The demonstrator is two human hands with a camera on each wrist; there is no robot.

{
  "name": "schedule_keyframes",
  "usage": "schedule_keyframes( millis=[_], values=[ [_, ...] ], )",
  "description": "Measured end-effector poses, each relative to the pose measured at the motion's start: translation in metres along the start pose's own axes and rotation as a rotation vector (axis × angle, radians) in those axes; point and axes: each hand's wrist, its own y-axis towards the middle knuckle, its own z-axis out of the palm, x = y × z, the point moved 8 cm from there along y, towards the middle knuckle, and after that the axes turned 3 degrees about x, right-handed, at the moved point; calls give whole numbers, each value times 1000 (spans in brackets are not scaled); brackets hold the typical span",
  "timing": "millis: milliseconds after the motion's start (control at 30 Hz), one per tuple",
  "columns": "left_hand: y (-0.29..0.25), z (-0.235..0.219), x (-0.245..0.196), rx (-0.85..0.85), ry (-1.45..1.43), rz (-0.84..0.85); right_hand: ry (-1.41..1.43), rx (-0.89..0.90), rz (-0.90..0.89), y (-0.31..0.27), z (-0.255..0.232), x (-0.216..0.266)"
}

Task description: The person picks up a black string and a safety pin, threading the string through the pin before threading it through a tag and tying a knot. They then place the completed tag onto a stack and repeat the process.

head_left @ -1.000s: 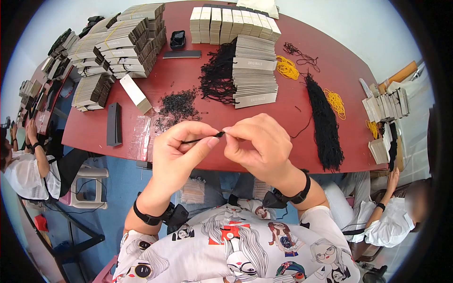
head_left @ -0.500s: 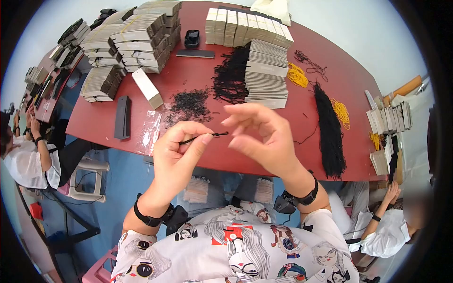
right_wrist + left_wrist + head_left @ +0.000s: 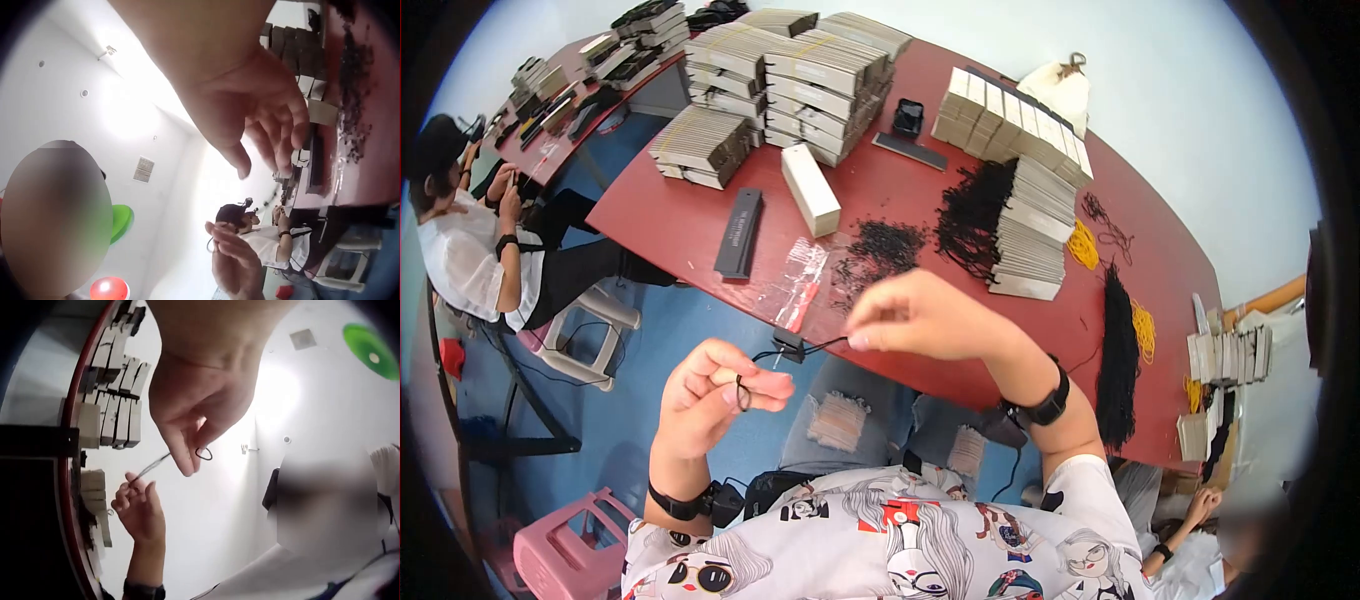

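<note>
And the right hand (image 3: 925,315), empty moments ago, now grips the black cord (image 3: 150,467); the left hand (image 3: 698,405) pinches it too, stretching it by the surface's (image 3: 1070,340) near edge: both hands engaged.

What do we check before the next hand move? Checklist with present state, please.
1. Left hand pinching the black cord: ok, a small loop sticks out at its fingers.
2. Right hand on the cord's other side: ok, strands run to its fingertips.
3. Firmness of the right-hand hold: cannot tell.
4. Both hands over the table: not ok, the left appears over the floor in the head view.
5. Spare black cord bundle on the table: ok, to the right.
</note>
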Motion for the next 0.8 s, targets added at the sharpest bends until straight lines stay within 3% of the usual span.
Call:
schedule_keyframes(
  millis=[67,100,133,167,200,267,300,367,467,533,600,667,733,800],
  values=[
    [-11,-15,-9,-112,255,65,-74,-211,-102,36,-27,-2],
    [-15,-17,-11,-121,255,71,-249,-436,-39,51,-50,-2],
    [-21,-26,-16,-236,396,86,-439,-627,0,63,-70,-1],
    [-27,-35,-21,-352,537,101,-609,-728,43,76,-81,1],
    [-31,-36,-21,-359,536,104,-817,-830,41,90,-88,-1],
    [-42,-50,-27,-511,559,97,-1032,-814,169,115,-90,-9],
    [-45,-52,-28,-517,559,99,-1033,-809,165,120,-90,-6],
    [-52,-55,-31,-537,633,129,-1069,-697,336,130,-89,-15],
    [-60,-64,-28,-561,759,90,-1109,-775,334,124,-91,-9],
    [-59,-67,-24,-573,784,103,-1048,-874,256,107,-89,9],
    [-61,-69,-22,-588,806,110,-845,-907,26,83,-78,18],
    [-62,-69,-21,-580,955,76,-662,-783,-174,59,-49,18],
    [-67,-67,-21,-569,878,155,-117,-429,48,39,-1,-16],
    [-69,-64,-19,-559,797,244,-32,-178,47,17,53,-27]
  ],
)
